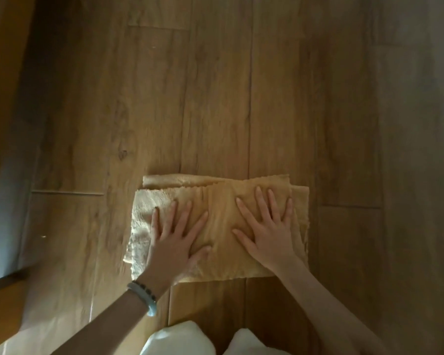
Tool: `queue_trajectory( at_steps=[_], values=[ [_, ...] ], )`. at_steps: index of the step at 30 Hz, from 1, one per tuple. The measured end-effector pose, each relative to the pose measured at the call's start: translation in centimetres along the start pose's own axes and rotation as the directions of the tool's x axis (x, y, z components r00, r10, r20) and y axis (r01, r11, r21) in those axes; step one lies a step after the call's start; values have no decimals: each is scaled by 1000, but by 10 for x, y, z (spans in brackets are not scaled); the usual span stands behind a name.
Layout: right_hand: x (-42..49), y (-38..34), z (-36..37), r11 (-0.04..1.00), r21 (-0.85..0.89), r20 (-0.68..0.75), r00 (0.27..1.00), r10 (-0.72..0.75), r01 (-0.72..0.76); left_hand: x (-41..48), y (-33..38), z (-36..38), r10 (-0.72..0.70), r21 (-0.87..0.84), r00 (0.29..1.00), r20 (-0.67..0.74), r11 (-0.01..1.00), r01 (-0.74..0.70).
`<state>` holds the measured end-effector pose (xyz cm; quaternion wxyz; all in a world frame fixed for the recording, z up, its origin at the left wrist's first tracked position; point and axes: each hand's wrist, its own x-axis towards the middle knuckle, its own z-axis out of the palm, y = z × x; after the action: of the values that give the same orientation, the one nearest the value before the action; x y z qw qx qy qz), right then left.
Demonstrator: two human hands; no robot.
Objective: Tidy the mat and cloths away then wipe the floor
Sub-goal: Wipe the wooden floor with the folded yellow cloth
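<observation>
**A:** Where is the cloth?

**B:** The folded yellow cloth (221,221) lies flat on the wooden plank floor (215,98), just ahead of the person's knees (180,339), which are covered in pale fabric. A second layer peeks out along its far edge. The picture is soft, so I can't tell how many folds there are.

**A:** And the hands?

**B:** Both are on top of it, palms down. The left hand (176,239) presses the left half and the right hand (268,231) presses the right half, with a strip of rippled cloth between them.

**A:** Is either grip clamped on the fabric?

**B:** No. Each grip is apart, with the fingers straight, splayed and resting flat on the pile. Nothing is pinched or bunched in a fist.

**A:** Anything else?

**B:** There is a beaded bracelet (145,295) on the left wrist, next to a pale band. The cloth's left end is more brightly lit than the rest.
</observation>
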<state>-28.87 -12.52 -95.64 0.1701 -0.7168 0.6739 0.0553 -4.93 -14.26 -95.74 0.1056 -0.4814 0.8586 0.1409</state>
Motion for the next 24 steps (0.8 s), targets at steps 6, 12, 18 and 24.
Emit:
queue_trajectory(
  at_steps=[6,12,18,24],
  values=[
    [-28,9,13,998,-38,-91,995,-49,45,-6,8,8,44,16,999,-17,999,-44],
    [47,26,-12,993,-67,-90,991,-103,97,49,-11,-12,-31,0,999,-38,1000,31],
    [177,38,-55,994,-102,-64,997,-39,32,160,-69,-60,-103,78,993,-58,991,107],
    [179,45,-59,993,-107,-69,996,-48,41,170,-62,-75,-88,83,992,93,993,81]
  ],
)
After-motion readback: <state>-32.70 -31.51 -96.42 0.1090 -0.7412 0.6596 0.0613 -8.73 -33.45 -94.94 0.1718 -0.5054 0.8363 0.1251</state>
